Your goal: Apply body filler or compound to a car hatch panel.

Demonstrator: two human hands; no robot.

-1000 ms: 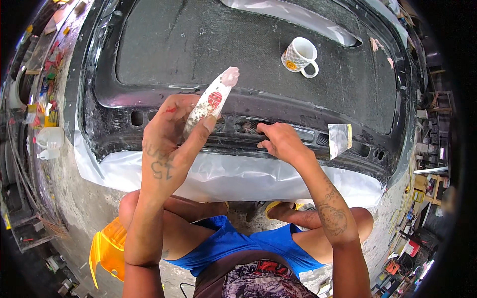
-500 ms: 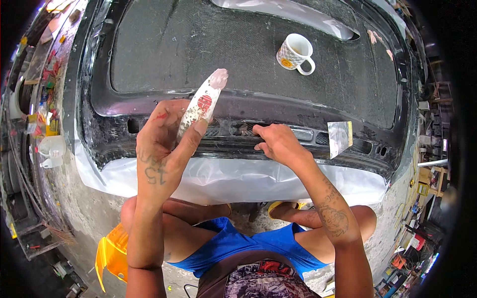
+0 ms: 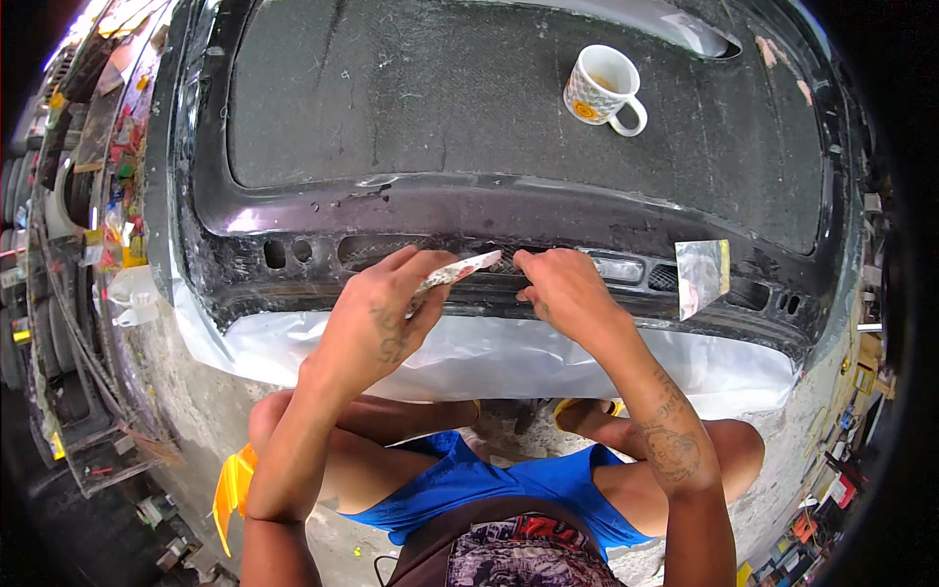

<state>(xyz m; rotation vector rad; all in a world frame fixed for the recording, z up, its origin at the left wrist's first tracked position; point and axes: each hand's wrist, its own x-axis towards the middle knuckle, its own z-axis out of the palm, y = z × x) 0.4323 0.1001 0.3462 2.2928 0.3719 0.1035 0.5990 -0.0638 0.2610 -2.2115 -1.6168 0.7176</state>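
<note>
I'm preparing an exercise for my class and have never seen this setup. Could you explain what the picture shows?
There's no machine: these are a person's bare hands, seen from above through a wide fisheye camera on their head, so straight edges look bent. The left hand holds a pale, speckled strip. The right hand is at the near edge of a large black panel; its grip is partly hidden. A white patterned mug and a pale flat piece are on the panel. Translucent sheeting shows along the near edge.

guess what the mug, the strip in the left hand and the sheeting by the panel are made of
Mug: probably glazed ceramic; white, glossy, hard-edged. Strip: perhaps stiff plastic, though its speckled surface leaves that open. Sheeting: likely plastic film; shiny, creased, milky.
</note>
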